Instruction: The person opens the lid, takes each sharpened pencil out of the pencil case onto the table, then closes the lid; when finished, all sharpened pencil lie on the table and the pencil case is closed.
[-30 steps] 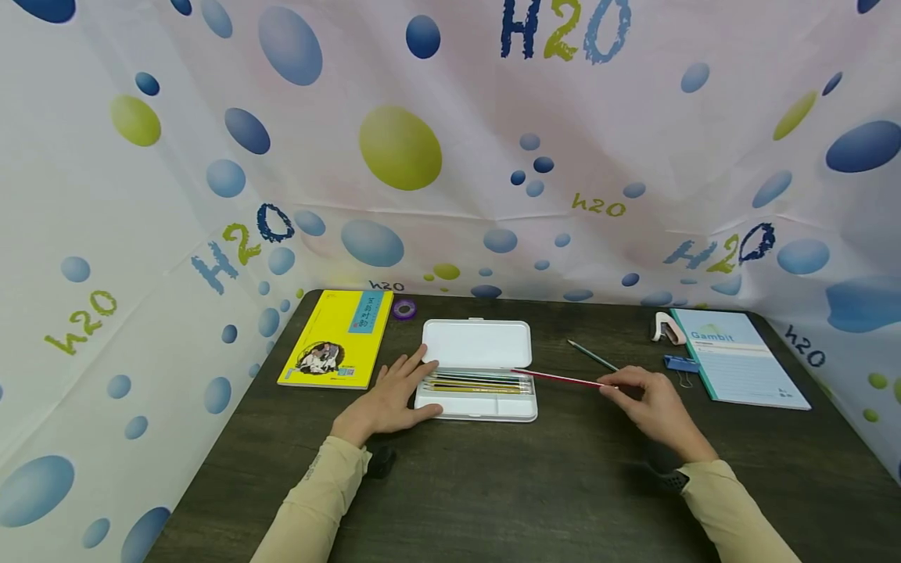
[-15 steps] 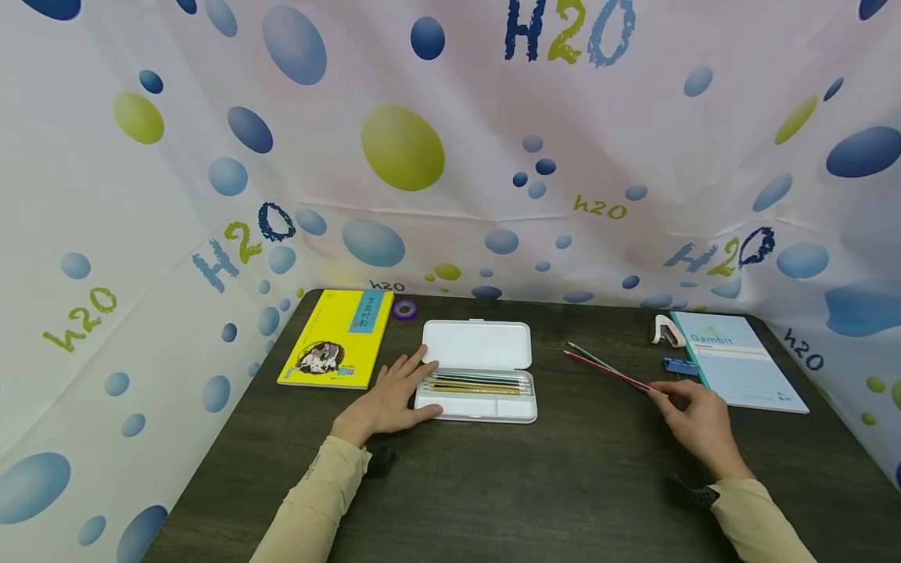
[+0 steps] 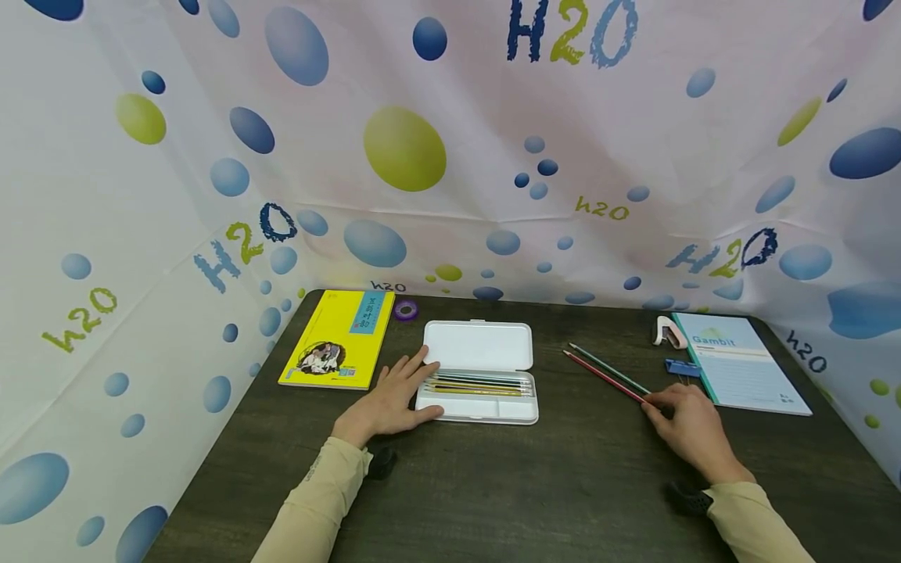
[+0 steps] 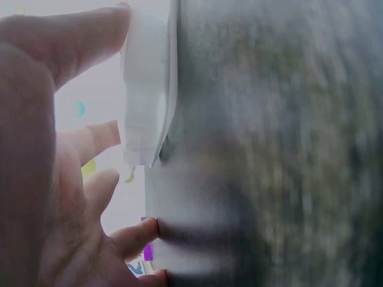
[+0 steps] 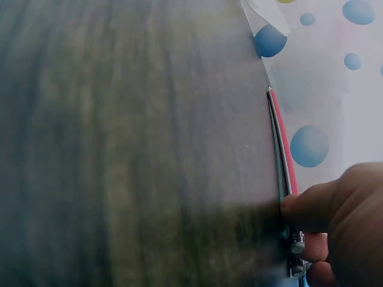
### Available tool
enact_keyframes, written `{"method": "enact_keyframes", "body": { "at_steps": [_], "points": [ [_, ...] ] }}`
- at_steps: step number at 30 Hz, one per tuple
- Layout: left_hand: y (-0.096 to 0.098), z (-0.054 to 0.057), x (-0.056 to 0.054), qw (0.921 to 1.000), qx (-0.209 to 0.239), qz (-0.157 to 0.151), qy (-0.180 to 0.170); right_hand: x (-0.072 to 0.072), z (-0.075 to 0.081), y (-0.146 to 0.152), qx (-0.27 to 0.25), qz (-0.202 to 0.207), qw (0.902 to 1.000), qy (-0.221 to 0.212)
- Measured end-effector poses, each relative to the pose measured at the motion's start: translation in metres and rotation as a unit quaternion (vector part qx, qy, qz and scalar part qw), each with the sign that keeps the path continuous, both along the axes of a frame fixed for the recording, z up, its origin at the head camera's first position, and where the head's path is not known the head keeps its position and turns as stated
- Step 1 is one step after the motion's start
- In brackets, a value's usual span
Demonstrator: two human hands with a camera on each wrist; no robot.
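Note:
A white pencil case [image 3: 517, 408] lies open on the dark table, several pencils [image 3: 479, 390] in its tray. My left hand [image 3: 390, 403] rests at the case's left end with fingers spread; in the left wrist view the thumb reaches the white side of the case [image 4: 145, 78]. My right hand [image 3: 693, 434] pinches a red pencil [image 3: 604, 376] near its blunt end, low over the table right of the case. Alongside it lies a green pencil [image 3: 610, 369], nearly parallel. The right wrist view shows the red pencil [image 5: 284, 131] by the thumb, both blunt ends partly behind fingers.
A yellow book [image 3: 352, 320] lies at the back left, with a purple tape roll [image 3: 406, 310] beside it. At the right are a pink-and-white stapler-like object [image 3: 669, 332], a blue binder clip [image 3: 683, 367] and a light-blue notebook [image 3: 753, 367]. A patterned sheet [image 3: 464, 250] borders the table.
My right hand has carried the red pencil rightward from over the case and lowered it beside the green pencil. The left hand has stayed on the case.

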State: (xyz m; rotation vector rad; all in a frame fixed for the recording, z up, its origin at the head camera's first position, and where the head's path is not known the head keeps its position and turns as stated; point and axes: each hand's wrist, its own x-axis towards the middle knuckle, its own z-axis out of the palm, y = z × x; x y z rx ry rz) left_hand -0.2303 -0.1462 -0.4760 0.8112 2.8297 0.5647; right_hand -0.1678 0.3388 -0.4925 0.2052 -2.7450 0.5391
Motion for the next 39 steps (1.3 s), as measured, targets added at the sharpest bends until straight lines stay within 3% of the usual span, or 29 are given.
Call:
{"method": "enact_keyframes", "body": {
  "at_steps": [11, 16, 20, 39],
  "points": [
    [-0.001, 0.001, 0.001, 1.0, 0.004, -0.004, -0.001, -0.002, 0.002, -0.002, 0.009, -0.001, 0.9999, -0.012],
    [-0.001, 0.001, 0.0, 1.0, 0.003, -0.005, 0.001, -0.003, 0.006, -0.003, 0.006, 0.011, 0.9999, 0.012],
    [-0.001, 0.0, 0.0, 1.0, 0.003, -0.005, 0.004, -0.007, 0.011, -0.01, 0.0, 0.035, 0.9989, 0.031],
    [-0.002, -0.002, 0.0, 1.0, -0.001, 0.0, 0.003, -0.037, 0.016, -0.097, -0.05, 0.166, 0.9847, -0.01]
  ]
}}
